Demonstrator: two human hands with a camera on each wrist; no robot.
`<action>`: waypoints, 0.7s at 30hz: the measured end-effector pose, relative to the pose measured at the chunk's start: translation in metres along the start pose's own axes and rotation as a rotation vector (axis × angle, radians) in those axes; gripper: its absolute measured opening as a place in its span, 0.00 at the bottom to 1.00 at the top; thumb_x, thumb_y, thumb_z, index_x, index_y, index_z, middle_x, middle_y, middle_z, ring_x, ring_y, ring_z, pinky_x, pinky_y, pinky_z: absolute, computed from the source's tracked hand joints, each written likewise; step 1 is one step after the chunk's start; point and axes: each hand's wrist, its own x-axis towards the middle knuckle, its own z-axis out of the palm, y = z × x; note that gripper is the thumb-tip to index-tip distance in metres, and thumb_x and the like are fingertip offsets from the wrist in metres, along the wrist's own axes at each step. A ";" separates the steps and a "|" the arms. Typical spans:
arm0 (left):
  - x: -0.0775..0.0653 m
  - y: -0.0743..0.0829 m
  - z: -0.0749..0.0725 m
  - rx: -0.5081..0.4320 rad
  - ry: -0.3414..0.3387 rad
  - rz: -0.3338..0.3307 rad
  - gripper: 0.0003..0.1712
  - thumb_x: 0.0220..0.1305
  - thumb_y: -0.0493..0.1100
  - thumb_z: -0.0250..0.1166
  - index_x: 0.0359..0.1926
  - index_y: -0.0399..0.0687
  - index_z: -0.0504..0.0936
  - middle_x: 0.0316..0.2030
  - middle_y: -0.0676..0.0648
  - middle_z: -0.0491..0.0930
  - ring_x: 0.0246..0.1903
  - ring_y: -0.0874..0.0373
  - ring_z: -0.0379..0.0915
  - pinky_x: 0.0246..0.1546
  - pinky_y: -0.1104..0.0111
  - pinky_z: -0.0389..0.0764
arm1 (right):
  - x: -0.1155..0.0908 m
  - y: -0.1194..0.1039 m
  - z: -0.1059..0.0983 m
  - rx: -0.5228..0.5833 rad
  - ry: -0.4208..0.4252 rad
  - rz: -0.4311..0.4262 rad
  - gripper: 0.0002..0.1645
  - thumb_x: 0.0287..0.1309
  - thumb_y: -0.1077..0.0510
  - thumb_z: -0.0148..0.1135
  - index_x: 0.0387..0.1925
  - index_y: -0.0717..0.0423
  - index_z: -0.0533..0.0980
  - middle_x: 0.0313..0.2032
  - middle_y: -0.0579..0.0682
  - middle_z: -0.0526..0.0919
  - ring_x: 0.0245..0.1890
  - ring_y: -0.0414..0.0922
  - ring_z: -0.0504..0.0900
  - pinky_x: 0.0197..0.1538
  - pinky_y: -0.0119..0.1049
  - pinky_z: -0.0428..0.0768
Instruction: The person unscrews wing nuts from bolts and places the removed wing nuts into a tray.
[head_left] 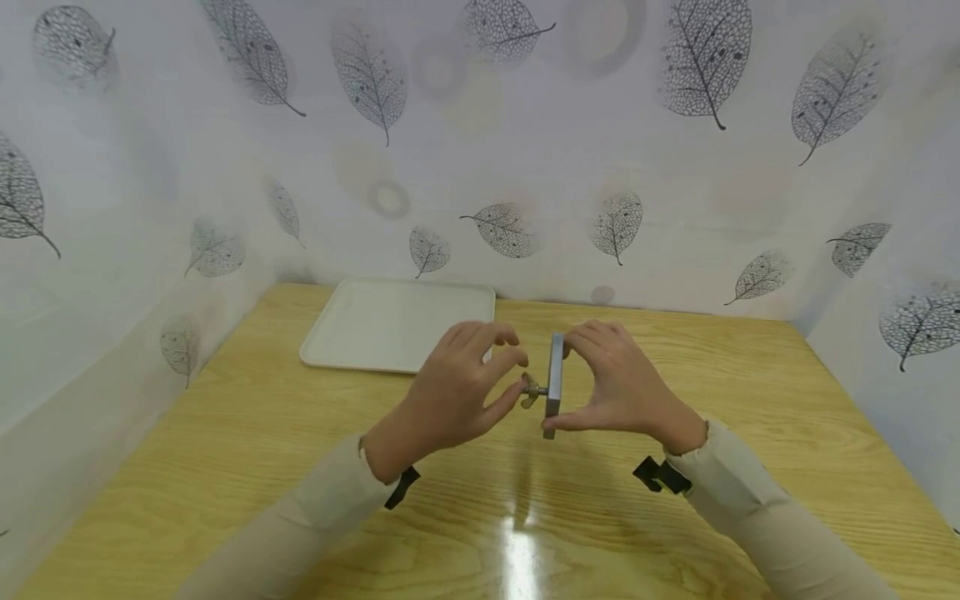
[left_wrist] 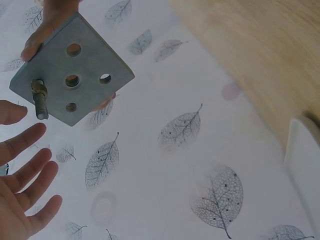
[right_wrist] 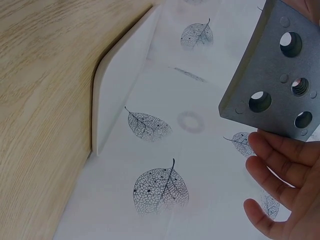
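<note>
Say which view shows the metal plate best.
The left wrist view: the metal plate fits within the frame, holed face toward the camera. The right wrist view crops its other face; the head view shows it nearly edge-on.

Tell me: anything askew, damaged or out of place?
Nothing stands out. The flat grey metal plate shows no visible damage, the grey threaded bolt with its brass-coloured metal wing nut looks roughly square to it, and the white rectangular tray lies flat on the light-brown wooden table.
</note>
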 end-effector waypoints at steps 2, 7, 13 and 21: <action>-0.001 0.001 0.000 -0.010 0.017 0.024 0.11 0.55 0.47 0.67 0.36 0.48 0.80 0.43 0.47 0.77 0.43 0.53 0.74 0.51 0.60 0.74 | 0.000 0.000 0.000 0.000 0.003 -0.001 0.53 0.36 0.13 0.44 0.38 0.55 0.76 0.33 0.47 0.80 0.38 0.44 0.73 0.45 0.47 0.69; -0.005 0.002 0.002 -0.026 0.017 0.045 0.13 0.53 0.49 0.68 0.36 0.48 0.79 0.42 0.47 0.77 0.43 0.53 0.74 0.51 0.60 0.74 | -0.001 0.001 0.001 0.001 0.008 -0.007 0.53 0.37 0.13 0.44 0.38 0.56 0.76 0.33 0.47 0.80 0.38 0.44 0.73 0.45 0.47 0.69; -0.008 0.005 0.005 -0.021 -0.040 0.039 0.14 0.54 0.52 0.66 0.36 0.49 0.79 0.42 0.48 0.77 0.43 0.53 0.74 0.52 0.61 0.73 | 0.000 0.000 0.001 0.003 0.004 -0.008 0.53 0.37 0.13 0.44 0.39 0.56 0.76 0.34 0.47 0.80 0.38 0.45 0.74 0.46 0.47 0.69; -0.007 0.005 0.006 0.020 -0.046 0.046 0.14 0.54 0.53 0.66 0.37 0.50 0.79 0.42 0.48 0.77 0.43 0.54 0.74 0.51 0.61 0.73 | 0.001 0.000 -0.002 0.006 -0.006 0.007 0.54 0.36 0.13 0.44 0.39 0.56 0.76 0.34 0.47 0.80 0.39 0.45 0.74 0.47 0.49 0.70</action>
